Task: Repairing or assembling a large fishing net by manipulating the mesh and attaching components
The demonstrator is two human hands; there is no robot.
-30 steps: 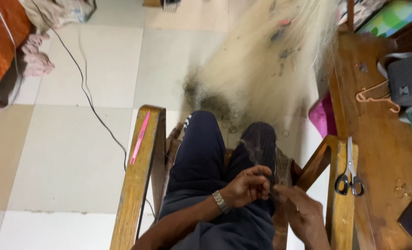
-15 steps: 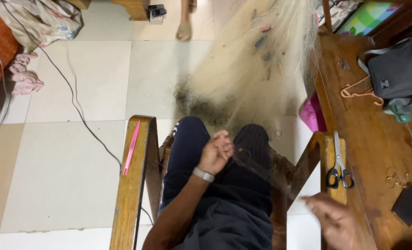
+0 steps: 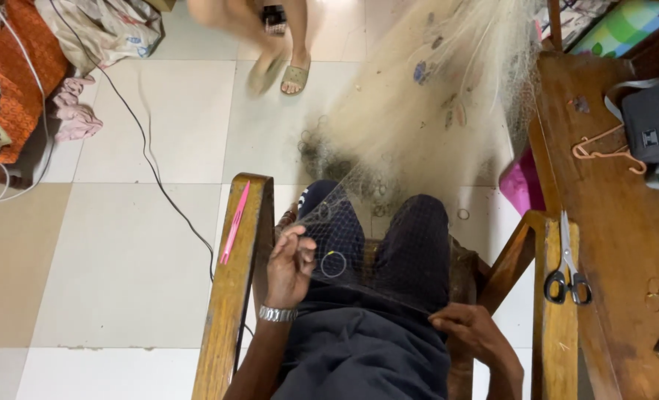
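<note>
Left hand point(image 3: 291, 265) pinched the fishing net point(image 3: 418, 126) at the left knee, beside a small ring point(image 3: 334, 264). Right hand point(image 3: 471, 333) gripped the net's edge on the right thigh. Net ran over both knees to the floor. Pink needle point(image 3: 234, 222) lay on left armrest point(image 3: 233, 296), scissors point(image 3: 566, 270) on right.
</note>
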